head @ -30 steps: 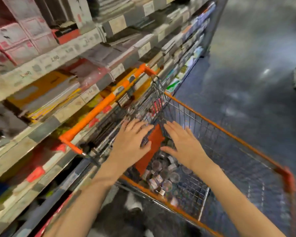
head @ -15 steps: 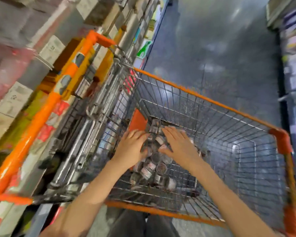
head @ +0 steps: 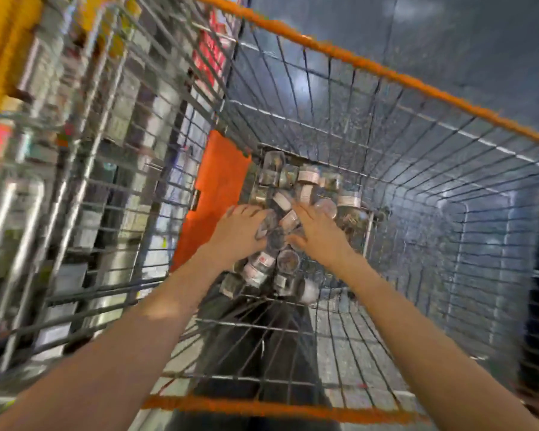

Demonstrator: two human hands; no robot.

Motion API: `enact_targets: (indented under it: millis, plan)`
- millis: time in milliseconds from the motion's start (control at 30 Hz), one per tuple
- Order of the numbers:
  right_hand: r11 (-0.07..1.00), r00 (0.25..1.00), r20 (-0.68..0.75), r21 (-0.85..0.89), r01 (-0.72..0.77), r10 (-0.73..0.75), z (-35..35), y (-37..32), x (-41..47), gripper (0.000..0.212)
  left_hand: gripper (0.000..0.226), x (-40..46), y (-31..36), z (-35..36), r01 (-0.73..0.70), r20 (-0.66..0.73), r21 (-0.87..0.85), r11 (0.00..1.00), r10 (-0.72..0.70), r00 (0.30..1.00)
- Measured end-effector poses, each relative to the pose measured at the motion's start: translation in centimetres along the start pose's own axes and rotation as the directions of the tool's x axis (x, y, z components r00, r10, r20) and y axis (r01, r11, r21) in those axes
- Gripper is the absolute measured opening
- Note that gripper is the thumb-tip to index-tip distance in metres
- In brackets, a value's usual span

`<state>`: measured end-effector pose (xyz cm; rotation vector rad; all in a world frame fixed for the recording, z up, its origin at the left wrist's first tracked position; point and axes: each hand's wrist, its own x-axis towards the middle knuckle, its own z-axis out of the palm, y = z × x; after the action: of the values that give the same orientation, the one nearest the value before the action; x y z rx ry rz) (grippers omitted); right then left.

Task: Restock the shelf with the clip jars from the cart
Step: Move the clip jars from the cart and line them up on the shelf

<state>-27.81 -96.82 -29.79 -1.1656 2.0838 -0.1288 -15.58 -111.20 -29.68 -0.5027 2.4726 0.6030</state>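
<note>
Reaching down into the wire cart (head: 370, 68), 2 bare arms meet over the clip jars (head: 305, 194), which lie heaped on the basket floor beside an orange flap (head: 215, 194). The left hand (head: 238, 233) curls its fingers over a jar at the left of the heap. The right hand (head: 319, 236) lies on the jars with fingers fairly straight; whether it grips any, I cannot tell. Blurred shelves (head: 112, 126) stand left, beyond the wire.
</note>
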Motion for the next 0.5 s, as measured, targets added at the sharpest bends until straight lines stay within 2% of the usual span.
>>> enact_targets:
  millis: [100, 300, 500]
  plan:
    - [0.997, 0.999, 0.015, 0.054, -0.049, 0.049, 2.0, 2.2, 1.6, 0.064, 0.057, 2.2, -0.2, 1.8, 0.006, 0.007, -0.025, 1.000, -0.005, 1.000]
    - [0.984, 0.992, 0.048, 0.130, -0.122, 0.116, 5.9, 5.2, 4.1, 0.059, 0.058, 4.5, -0.4, 4.8, 0.024, 0.032, -0.073, 0.997, -0.022, 0.999]
    - [0.958, 0.981, 0.056, 0.214, -0.194, 0.186, 8.8, 6.7, 6.1, 0.060, 0.060, 5.5, -1.5, 7.8, 0.035, -0.041, -0.125, 0.992, -0.040, 0.998]
